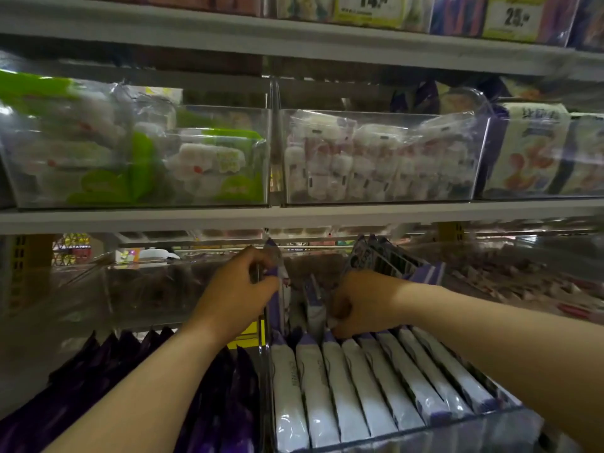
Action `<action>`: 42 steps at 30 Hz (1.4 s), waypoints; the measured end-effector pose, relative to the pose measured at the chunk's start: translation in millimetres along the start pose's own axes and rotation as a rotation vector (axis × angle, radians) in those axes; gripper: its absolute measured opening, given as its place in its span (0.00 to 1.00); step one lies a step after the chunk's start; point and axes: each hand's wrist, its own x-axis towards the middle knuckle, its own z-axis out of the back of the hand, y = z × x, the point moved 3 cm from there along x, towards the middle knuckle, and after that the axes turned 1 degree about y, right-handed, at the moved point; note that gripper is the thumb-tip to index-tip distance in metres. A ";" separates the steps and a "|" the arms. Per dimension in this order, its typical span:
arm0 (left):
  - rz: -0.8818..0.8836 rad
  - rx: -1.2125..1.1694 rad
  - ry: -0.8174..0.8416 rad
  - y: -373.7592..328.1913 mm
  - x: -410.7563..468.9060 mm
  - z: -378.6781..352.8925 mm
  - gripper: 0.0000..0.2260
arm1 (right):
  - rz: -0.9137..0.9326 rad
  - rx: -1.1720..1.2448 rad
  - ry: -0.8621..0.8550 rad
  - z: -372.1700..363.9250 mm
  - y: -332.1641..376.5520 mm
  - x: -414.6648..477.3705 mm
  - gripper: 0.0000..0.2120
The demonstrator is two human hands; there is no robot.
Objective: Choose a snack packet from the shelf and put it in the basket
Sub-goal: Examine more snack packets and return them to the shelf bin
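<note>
Where the shelving point(294, 220) fills the view, clear plastic bins are set side by side on each level. On the upper level, green-wrapped white snacks point(202, 161) are kept in the left bin point(271, 132) and pink-and-white sweets point(376, 161) in the middle one. Pale packets with purple edges point(529, 152) are seen at the far right. Yellow price tags point(516, 18) are fixed along the topmost level.

On the lower level, dark purple packets point(108, 361) are stood on edge at the near left. A row of white-and-purple packets point(408, 387) is stood on edge in the near-right bin. The two groups are parted by a clear divider point(261, 341). Beyond the row, several barcoded packets point(389, 261) are tilted back toward the far right, partly hidden by the right wrist.

Both forearms are stretched forward over the near stock. The left hand point(238, 289) is held at the top of the divider, its fingers curled round an upright purple packet point(274, 279); whether the divider is gripped as well cannot be told. The right hand point(362, 302) is turned knuckles up. Its fingers are curled downward and closed on the far tip of one snack packet point(336, 371) in the row, which is lodged among its neighbours.
</note>
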 end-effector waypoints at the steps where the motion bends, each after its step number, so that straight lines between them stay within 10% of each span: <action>1: -0.007 0.007 -0.026 1.5 -1.2 1.0 0.04 | -0.002 -0.012 -0.030 -1.3 2.0 0.5 0.16; 22: -0.018 0.091 0.213 -37.5 -34.2 11.6 0.16 | -0.092 0.602 -1.026 14.2 7.4 -108.9 0.08; 29: -0.017 0.091 0.028 -101.8 -100.1 28.2 0.10 | -0.145 0.781 -1.140 7.4 45.9 -185.8 0.10; 36: 0.386 -0.336 0.157 -120.6 -195.2 10.1 0.09 | -0.115 1.057 -1.135 -46.8 104.7 -247.4 0.09; 42: 0.484 -0.694 0.265 -96.4 -281.0 -21.6 0.39 | -0.041 1.481 -0.825 -121.7 135.0 -280.1 0.07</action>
